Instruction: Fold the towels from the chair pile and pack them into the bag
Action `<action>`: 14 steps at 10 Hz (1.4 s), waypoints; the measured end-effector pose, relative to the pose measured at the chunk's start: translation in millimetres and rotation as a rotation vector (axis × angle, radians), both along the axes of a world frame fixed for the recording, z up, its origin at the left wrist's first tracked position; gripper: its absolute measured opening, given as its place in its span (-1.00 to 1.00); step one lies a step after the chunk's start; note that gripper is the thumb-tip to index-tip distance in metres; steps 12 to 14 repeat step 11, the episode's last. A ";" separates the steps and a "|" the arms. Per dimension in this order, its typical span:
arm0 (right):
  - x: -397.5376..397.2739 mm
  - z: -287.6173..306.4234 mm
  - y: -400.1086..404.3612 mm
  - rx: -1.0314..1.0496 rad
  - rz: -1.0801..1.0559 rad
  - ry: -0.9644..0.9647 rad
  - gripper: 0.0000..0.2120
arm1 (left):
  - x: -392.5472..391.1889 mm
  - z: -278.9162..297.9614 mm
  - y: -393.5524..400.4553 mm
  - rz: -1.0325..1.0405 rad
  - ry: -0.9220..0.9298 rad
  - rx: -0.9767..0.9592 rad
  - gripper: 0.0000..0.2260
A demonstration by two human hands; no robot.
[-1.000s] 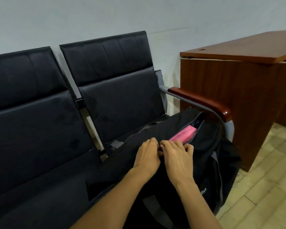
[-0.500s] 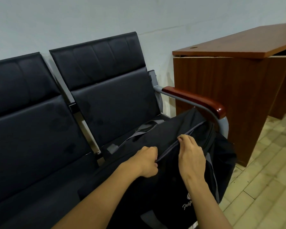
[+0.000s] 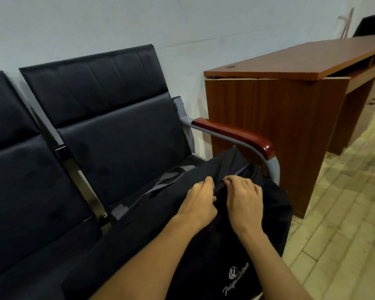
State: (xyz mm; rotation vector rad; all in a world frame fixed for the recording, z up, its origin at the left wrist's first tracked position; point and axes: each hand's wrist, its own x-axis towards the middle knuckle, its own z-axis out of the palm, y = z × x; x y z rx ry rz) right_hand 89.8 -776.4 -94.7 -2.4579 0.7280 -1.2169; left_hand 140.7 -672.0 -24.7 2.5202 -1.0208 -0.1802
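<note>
A black bag (image 3: pixel 214 252) with a white logo lies on the right-hand black seat (image 3: pixel 117 144), leaning against the armrest. My left hand (image 3: pixel 200 202) grips the bag's fabric on the left side of the zip line. My right hand (image 3: pixel 244 198) pinches a small metal zipper pull at the top of the bag, close to the left hand. The zip looks closed along the stretch in view, and no towel shows.
A wooden armrest (image 3: pixel 234 135) on a grey metal tube borders the seat on the right. Beyond it stands a brown wooden desk (image 3: pixel 290 87) against the white wall. A second black seat (image 3: pixel 20 180) sits to the left. Tiled floor (image 3: pixel 344 224) lies on the right.
A second ago the bag was open with a pink towel showing. The opening has since closed and the towel is hidden. My right hand has moved along the zip toward the armrest.
</note>
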 end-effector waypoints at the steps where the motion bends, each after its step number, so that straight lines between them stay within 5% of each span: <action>1: 17.5 13.3 -56.4 0.186 -0.055 0.065 -0.81 | 6.4 0.8 4.9 -0.070 -0.070 -0.067 -0.78; 3: 42.3 36.8 -124.7 0.461 -0.131 0.341 -0.78 | 18.0 -3.3 7.2 -0.080 -0.076 -0.083 -0.73; 6: 58.9 52.4 -99.2 0.225 -0.120 0.500 -0.69 | 32.7 4.6 23.3 -0.071 0.045 -0.010 -0.91; 8: 63.2 102.4 -26.5 0.182 0.139 0.458 -0.81 | 38.8 38.8 59.6 0.094 0.100 -0.120 -0.78; 11: 45.4 239.3 154.1 0.164 0.651 0.316 -0.69 | 6.3 173.3 174.7 0.284 0.025 -0.475 -0.74; 14: 45.4 239.3 154.1 0.164 0.651 0.316 -0.69 | 6.3 173.3 174.7 0.284 0.025 -0.475 -0.74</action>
